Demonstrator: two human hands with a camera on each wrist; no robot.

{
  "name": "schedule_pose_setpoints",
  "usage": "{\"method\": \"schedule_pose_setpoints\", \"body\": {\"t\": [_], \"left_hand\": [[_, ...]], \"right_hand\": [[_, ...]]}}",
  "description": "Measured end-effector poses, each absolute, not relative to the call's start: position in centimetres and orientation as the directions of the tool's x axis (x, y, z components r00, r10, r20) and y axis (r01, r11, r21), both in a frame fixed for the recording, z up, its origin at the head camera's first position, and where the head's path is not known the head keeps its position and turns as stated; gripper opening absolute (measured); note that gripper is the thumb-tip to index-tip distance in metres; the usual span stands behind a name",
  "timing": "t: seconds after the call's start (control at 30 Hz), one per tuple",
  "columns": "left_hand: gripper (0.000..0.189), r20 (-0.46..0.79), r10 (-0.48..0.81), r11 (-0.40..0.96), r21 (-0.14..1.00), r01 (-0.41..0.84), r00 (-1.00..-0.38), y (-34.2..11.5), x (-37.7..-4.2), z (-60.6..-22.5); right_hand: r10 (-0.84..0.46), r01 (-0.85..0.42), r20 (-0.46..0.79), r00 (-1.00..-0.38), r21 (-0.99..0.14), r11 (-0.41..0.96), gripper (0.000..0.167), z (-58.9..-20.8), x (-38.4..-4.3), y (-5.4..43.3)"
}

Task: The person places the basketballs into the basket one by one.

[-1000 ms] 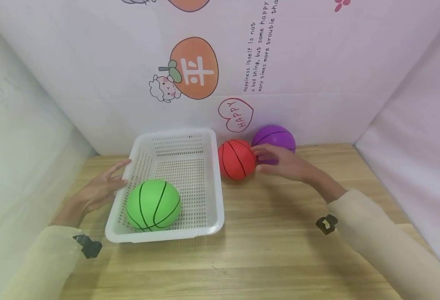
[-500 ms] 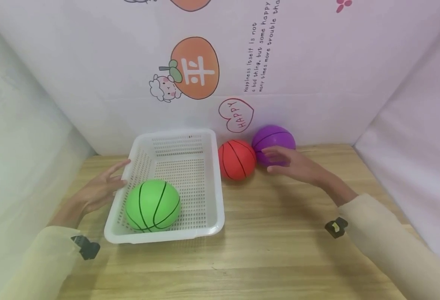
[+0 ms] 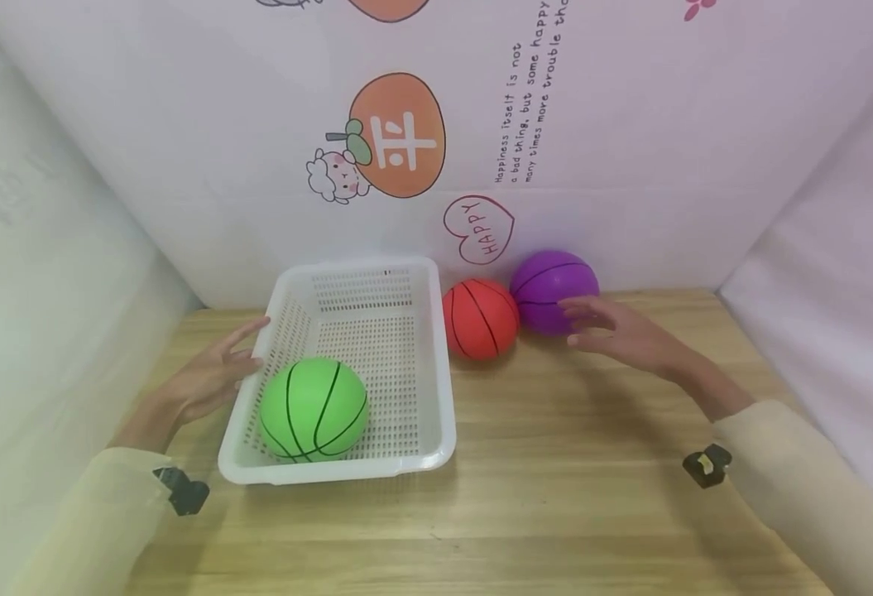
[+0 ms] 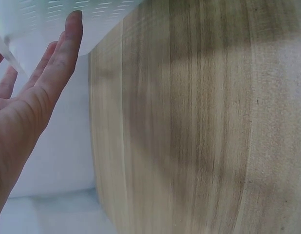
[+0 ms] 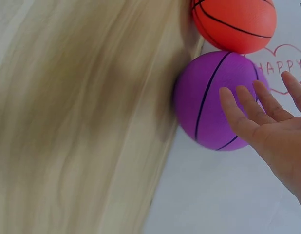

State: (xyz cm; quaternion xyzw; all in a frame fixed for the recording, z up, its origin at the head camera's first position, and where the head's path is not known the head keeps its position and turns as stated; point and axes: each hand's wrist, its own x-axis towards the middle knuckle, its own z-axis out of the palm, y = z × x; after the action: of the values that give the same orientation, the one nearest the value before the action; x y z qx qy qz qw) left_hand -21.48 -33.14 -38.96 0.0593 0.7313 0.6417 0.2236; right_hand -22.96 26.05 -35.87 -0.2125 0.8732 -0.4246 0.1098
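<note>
A white perforated plastic basket (image 3: 447, 397) stands left of centre, with a green ball (image 3: 314, 410) marked like a basketball in its near left part. My left hand (image 3: 213, 377) rests at the basket's left rim, fingers extended along it; the left wrist view shows the fingers (image 4: 67, 46) against the wall. Just right of the basket sits a red ball (image 3: 481, 319). Beside it, against the back wall, is a purple ball (image 3: 554, 290). My right hand (image 3: 630, 335) is held by the purple ball's right side, its fingers (image 5: 233, 112) spread and relaxed, holding nothing.
The wooden tabletop (image 3: 525, 497) reaches from the front to a white cloth backdrop (image 3: 630, 124) with printed fruit, lettering and a heart. White cloth walls (image 3: 838, 248) close in both sides.
My right hand has drawn away from between the red and purple balls, moving right past the purple one. The left hand stays at the basket rim. The head view has shifted slightly.
</note>
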Motion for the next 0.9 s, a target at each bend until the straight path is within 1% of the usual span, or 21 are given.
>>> {"method": "schedule_pose_setpoints", "body": {"t": [0.13,0.27,0.37,0.43,0.63,0.9], "left_hand": [[0.076,-0.243,0.374,0.163,0.967,-0.195,-0.895,-33.1,-21.6,-38.9],[0.077,-0.239,0.375,0.158,0.969,-0.192,-0.896,-33.1,-21.8,-38.9],[0.078,-0.239,0.377,0.153,0.969,-0.194,-0.895,-33.0,-21.9,-38.9],[0.078,-0.242,0.379,0.153,0.968,-0.197,-0.893,-33.0,-21.8,-38.9],[0.078,-0.240,0.381,0.151,0.969,-0.196,-0.893,-33.1,-21.4,-38.7],[0.078,-0.243,0.378,0.140,0.969,-0.204,-0.893,-33.1,-21.2,-38.6]], "right_hand": [[-0.431,-0.244,0.000,-0.903,-0.824,0.512,0.062,-36.6,-23.0,27.1],[-0.361,-0.199,0.045,-0.932,-0.893,0.403,0.060,-37.1,-22.8,28.2],[-0.301,-0.188,0.077,-0.951,-0.914,0.360,0.057,-37.5,-22.5,28.8],[-0.289,-0.195,0.088,-0.953,-0.911,0.364,0.056,-37.8,-22.4,29.3],[-0.300,-0.212,0.075,-0.951,-0.864,0.456,0.056,-38.9,-22.0,30.8],[-0.304,-0.158,0.031,-0.952,-0.902,0.403,0.064,-39.6,-21.9,31.5]]}}
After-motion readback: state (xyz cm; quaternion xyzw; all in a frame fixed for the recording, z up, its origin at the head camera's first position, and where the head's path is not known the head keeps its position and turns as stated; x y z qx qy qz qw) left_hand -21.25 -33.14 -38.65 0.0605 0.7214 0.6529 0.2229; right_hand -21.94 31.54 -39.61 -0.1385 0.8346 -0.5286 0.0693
